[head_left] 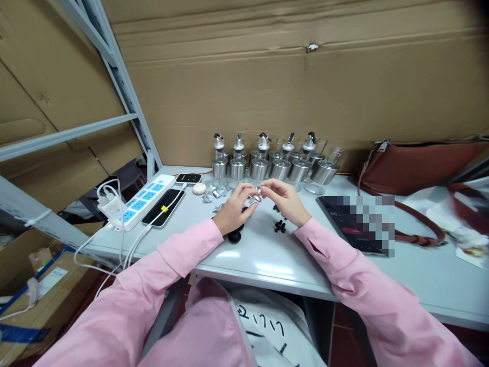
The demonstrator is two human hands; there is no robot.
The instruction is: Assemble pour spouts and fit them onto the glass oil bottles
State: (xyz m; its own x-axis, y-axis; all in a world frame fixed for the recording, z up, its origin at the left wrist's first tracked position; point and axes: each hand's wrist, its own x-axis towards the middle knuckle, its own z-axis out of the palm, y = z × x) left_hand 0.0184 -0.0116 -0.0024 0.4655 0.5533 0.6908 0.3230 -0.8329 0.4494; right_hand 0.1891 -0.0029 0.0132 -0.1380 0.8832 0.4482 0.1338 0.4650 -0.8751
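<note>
Over the middle of the table, my left hand (236, 209) pinches a small silvery cap-like piece (255, 198). My right hand (284, 201) has its thumb and fingertips closed at the same piece, which the fingers partly cover. More shiny silver and clear pieces (214, 192) lie loose to the left of my left hand. Black round parts (234, 236) sit under and beside my left wrist, partly hidden by it. Near my right wrist is a cluster of small black pieces (280, 226). Glass and steel oil bottles (260, 168) stand behind my hands, several fitted with pour spouts (263, 142).
On the left are a white power strip (147, 200), a black phone (163, 208) with cables, a small dark-screened device (188, 178) and a round white case (199, 189). A tablet (347, 224) and a brown bag (424, 165) lie right. Cardboard (244, 97) walls the back.
</note>
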